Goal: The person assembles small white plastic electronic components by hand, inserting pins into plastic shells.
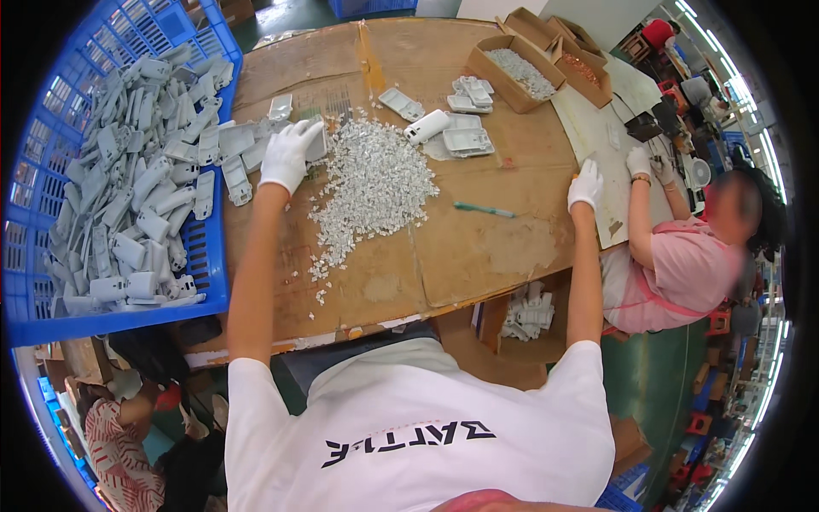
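My left hand (288, 157), in a white glove, is by the left side of a loose heap of small shiny metal pieces (375, 183). Its fingers close over the edge of a white plastic casing (317, 143). More white casings (236, 179) lie just left of that hand, beside the blue crate. My right hand (585, 185), gloved too, rests on the right edge of the cardboard-covered table with its fingers apart and nothing in them. A green pen (484, 209) lies between the heap and my right hand.
A blue crate (223, 256) full of white casings stands at the left. Open casings (467, 141) and cardboard boxes (517, 72) of small parts sit toward the far right. Another box of white parts (529, 314) is below the table edge. A co-worker (691, 264) sits at the right.
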{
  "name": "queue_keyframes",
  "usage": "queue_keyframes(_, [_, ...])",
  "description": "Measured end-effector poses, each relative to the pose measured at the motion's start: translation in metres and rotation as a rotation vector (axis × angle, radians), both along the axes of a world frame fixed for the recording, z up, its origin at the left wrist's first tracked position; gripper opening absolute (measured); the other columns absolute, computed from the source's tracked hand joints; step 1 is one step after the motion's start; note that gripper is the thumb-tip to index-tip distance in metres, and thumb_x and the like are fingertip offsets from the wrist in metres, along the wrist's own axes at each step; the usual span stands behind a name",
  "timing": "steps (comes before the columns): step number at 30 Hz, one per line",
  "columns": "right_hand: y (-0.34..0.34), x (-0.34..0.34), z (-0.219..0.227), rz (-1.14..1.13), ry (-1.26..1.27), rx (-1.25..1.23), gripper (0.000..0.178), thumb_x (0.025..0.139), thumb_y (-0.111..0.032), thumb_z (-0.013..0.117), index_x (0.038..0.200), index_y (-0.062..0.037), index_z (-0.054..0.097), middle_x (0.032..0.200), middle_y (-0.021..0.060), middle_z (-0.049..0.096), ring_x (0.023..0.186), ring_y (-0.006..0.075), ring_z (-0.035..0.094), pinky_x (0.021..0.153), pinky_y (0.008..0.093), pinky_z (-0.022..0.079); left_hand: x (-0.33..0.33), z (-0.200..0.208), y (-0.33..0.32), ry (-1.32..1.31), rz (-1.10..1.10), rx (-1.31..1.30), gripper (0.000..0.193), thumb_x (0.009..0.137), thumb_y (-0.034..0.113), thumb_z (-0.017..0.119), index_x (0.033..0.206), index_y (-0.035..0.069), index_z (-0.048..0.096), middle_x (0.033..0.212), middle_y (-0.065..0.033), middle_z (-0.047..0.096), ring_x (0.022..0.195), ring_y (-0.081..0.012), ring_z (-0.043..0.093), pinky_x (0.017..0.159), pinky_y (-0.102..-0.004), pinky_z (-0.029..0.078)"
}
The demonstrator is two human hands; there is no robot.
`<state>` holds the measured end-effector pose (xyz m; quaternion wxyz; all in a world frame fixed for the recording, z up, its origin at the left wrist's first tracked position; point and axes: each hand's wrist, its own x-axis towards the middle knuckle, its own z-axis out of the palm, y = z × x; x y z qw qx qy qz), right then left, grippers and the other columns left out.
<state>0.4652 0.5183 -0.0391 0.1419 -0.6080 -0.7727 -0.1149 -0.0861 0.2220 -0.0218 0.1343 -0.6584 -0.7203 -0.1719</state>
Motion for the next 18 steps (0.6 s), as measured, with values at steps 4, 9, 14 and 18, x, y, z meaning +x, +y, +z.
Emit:
queue_keyframes(4, [-0.152, -0.117, 0.041, 0.618, 0.354, 0.060, 0.038, 0.079, 0.001, 0.060, 0.116, -0.0040, 0.066, 0.117, 0.0180, 0.067, 0.105, 0.0357, 0.064, 0.094, 0.0417, 0.052, -0.017, 0.003, -0.009, 0.037, 0.057, 0.125, 0.029, 0.081, 0.006, 0.064, 0.109, 0.014, 0.064, 0.097, -0.0084, 0.063, 0.090, -0.0319, 0.062, 0.081, -0.0427, 0.051])
queue_keyframes(9, [-0.272, -0.185, 0.015, 0.692, 0.569, -0.313, 0.027, 0.081, -0.005, 0.071, 0.107, -0.0087, 0.065, 0.099, 0.0113, 0.065, 0.088, 0.0301, 0.066, 0.077, 0.0383, 0.054, -0.012, 0.023, -0.007, 0.109, 0.046, 0.063, 0.016, 0.079, 0.014, 0.070, 0.095, 0.017, 0.067, 0.092, -0.0049, 0.064, 0.090, -0.0281, 0.063, 0.076, -0.0408, 0.051])
queue_keyframes(14, [-0.277, -0.217, 0.001, 0.585, 0.517, -0.275, 0.016, 0.085, -0.016, 0.068, 0.100, -0.0109, 0.063, 0.096, 0.0116, 0.062, 0.084, 0.0338, 0.065, 0.072, 0.0438, 0.053, -0.004, 0.045, -0.057, -0.004, 0.113, 0.422, 0.013, 0.083, 0.012, 0.069, 0.096, 0.011, 0.068, 0.098, -0.0087, 0.067, 0.089, -0.0314, 0.063, 0.077, -0.0435, 0.049])
queue_keyframes(18, [-0.275, -0.219, -0.001, 0.545, 0.420, -0.249, 0.009, 0.086, -0.015, 0.065, 0.089, -0.0099, 0.058, 0.093, 0.0126, 0.058, 0.081, 0.0344, 0.066, 0.069, 0.0474, 0.055, 0.055, 0.048, -0.118, -0.849, 0.309, 0.635, 0.010, 0.096, 0.016, 0.065, 0.100, 0.007, 0.065, 0.097, -0.0073, 0.065, 0.093, -0.0215, 0.064, 0.080, -0.0353, 0.050])
